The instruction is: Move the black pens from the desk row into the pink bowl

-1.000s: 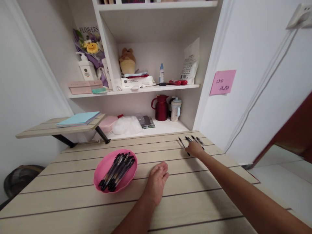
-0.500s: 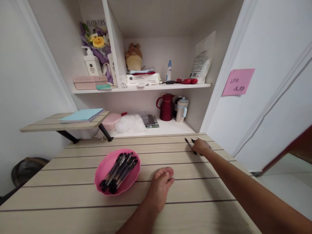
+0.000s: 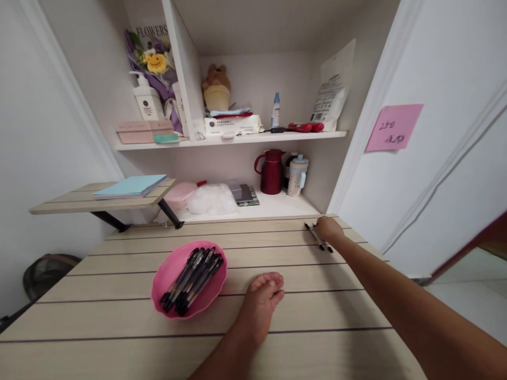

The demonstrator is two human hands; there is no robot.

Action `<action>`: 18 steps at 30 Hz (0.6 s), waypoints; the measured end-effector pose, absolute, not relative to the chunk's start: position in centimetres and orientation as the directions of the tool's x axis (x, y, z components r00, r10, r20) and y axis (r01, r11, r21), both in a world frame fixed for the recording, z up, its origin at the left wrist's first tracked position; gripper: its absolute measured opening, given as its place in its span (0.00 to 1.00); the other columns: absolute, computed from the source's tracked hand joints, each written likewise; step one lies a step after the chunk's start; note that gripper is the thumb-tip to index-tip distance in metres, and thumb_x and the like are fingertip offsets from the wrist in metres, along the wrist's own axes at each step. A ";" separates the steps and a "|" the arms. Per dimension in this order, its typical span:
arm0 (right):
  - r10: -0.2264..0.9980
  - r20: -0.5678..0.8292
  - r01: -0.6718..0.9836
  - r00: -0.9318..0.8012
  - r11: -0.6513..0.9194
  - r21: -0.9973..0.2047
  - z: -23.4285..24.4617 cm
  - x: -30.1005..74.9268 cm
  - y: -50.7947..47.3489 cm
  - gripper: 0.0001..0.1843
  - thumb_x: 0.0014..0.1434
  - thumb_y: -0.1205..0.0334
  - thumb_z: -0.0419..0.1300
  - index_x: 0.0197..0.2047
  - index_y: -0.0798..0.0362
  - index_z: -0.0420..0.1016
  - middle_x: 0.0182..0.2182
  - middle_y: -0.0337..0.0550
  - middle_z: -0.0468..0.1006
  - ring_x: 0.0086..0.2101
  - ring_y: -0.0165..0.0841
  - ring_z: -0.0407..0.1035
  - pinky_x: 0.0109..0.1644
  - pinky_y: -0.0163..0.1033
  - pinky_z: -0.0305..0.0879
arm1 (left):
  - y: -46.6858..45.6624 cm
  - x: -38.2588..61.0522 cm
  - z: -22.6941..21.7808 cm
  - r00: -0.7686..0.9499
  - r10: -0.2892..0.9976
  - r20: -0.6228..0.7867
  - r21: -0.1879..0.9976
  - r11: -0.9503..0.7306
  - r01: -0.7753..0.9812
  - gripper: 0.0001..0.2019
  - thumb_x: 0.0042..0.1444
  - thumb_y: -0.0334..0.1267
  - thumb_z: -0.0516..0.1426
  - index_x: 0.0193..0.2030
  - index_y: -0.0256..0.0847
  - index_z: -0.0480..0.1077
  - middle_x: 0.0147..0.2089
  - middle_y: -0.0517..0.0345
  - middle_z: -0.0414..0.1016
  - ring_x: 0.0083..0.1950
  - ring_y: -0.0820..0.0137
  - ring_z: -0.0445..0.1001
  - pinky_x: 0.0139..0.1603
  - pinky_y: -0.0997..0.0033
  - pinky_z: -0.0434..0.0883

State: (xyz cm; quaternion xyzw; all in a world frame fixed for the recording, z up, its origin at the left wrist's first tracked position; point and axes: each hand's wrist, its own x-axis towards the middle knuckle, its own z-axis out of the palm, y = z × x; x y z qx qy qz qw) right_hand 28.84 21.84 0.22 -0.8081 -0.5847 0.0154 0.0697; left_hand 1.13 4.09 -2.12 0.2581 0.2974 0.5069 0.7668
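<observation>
My right hand point(image 3: 330, 231) is at the far right of the desk, its fingers closed on a black pen point(image 3: 329, 247) that is partly hidden beneath them. Just left of it, a second black pen point(image 3: 314, 236) lies slantwise on the wood. My left hand point(image 3: 261, 303) rests on its side near the desk's middle, fingers loosely bent and slightly apart, holding nothing. To its left stands a pink scalloped bowl point(image 3: 162, 274) with several black-capped clear pens point(image 3: 192, 279) lying in it.
A small raised shelf point(image 3: 59, 199) on black legs bears blue paper point(image 3: 132, 186) at the left. Behind the desk, a white cabinet holds a red jug point(image 3: 272, 171), a pale cup point(image 3: 296, 177) and a white plastic bag point(image 3: 212, 199). A pink note point(image 3: 394, 127) is on the right wall.
My right hand has shifted slightly back and right, uncovering more of the pens beside it. My left hand and the bowl stay in place; the view has tilted a little.
</observation>
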 end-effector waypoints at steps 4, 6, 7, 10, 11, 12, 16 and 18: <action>0.955 0.049 0.950 0.293 -0.285 -0.127 0.0 28.1 22.5 0.12 0.48 0.67 0.57 0.36 0.63 0.77 0.35 0.60 0.77 0.37 0.41 0.72 0.36 0.36 0.64 | 4.2 1.2 -2.2 0.317 0.927 -0.200 0.693 0.363 -0.623 0.10 0.45 0.36 0.60 0.35 0.37 0.72 0.44 0.48 0.72 0.50 0.62 0.66 0.55 0.59 0.58; 0.956 0.043 0.951 0.291 -0.284 -0.123 -0.2 27.9 22.5 0.13 0.48 0.67 0.57 0.37 0.63 0.76 0.35 0.61 0.77 0.37 0.41 0.72 0.36 0.37 0.64 | 4.2 1.2 -2.2 0.319 0.925 -0.204 0.690 0.367 -0.624 0.10 0.44 0.37 0.60 0.35 0.37 0.72 0.43 0.47 0.72 0.50 0.62 0.67 0.55 0.58 0.57; 0.955 0.040 0.950 0.293 -0.286 -0.122 -0.4 27.8 22.5 0.13 0.48 0.67 0.57 0.37 0.64 0.76 0.35 0.62 0.77 0.37 0.42 0.72 0.36 0.37 0.64 | 4.2 1.2 -2.2 0.319 0.925 -0.208 0.689 0.370 -0.624 0.10 0.44 0.37 0.61 0.35 0.37 0.72 0.43 0.47 0.72 0.49 0.62 0.67 0.55 0.58 0.57; 0.955 0.036 0.949 0.295 -0.289 -0.125 -0.6 27.8 22.6 0.14 0.48 0.66 0.58 0.38 0.64 0.76 0.37 0.62 0.77 0.38 0.42 0.72 0.37 0.36 0.64 | 4.2 1.2 -2.1 0.315 0.923 -0.222 0.687 0.377 -0.621 0.11 0.42 0.38 0.62 0.35 0.37 0.72 0.42 0.47 0.73 0.49 0.61 0.67 0.55 0.57 0.56; 0.955 0.035 0.949 0.294 -0.288 -0.128 -0.7 27.8 22.7 0.14 0.48 0.65 0.58 0.38 0.63 0.76 0.37 0.62 0.77 0.39 0.41 0.72 0.38 0.36 0.64 | 4.2 1.2 -2.1 0.313 0.923 -0.225 0.687 0.378 -0.621 0.12 0.42 0.38 0.62 0.35 0.37 0.72 0.42 0.47 0.73 0.49 0.61 0.67 0.55 0.57 0.56; 0.956 0.034 0.950 0.291 -0.285 -0.131 -0.7 27.8 22.7 0.14 0.48 0.65 0.58 0.38 0.63 0.76 0.37 0.61 0.77 0.39 0.41 0.72 0.38 0.35 0.64 | 4.2 1.2 -2.0 0.314 0.922 -0.225 0.686 0.379 -0.621 0.12 0.42 0.38 0.62 0.35 0.37 0.72 0.42 0.47 0.73 0.49 0.61 0.67 0.55 0.57 0.56; 0.960 0.032 0.952 0.278 -0.271 -0.141 -0.6 28.2 23.0 0.13 0.48 0.63 0.58 0.36 0.61 0.76 0.38 0.59 0.77 0.40 0.42 0.71 0.40 0.36 0.63 | 4.2 1.2 -2.0 0.314 0.922 -0.226 0.689 0.380 -0.617 0.11 0.43 0.37 0.61 0.35 0.38 0.72 0.42 0.47 0.73 0.49 0.62 0.67 0.55 0.57 0.56; 0.960 0.036 0.952 0.277 -0.269 -0.143 -0.6 28.3 22.9 0.14 0.49 0.62 0.58 0.36 0.61 0.76 0.38 0.58 0.77 0.41 0.42 0.70 0.40 0.37 0.63 | 4.2 1.2 -2.0 0.315 0.921 -0.227 0.690 0.381 -0.615 0.11 0.43 0.37 0.61 0.35 0.37 0.72 0.43 0.47 0.73 0.49 0.62 0.67 0.55 0.57 0.57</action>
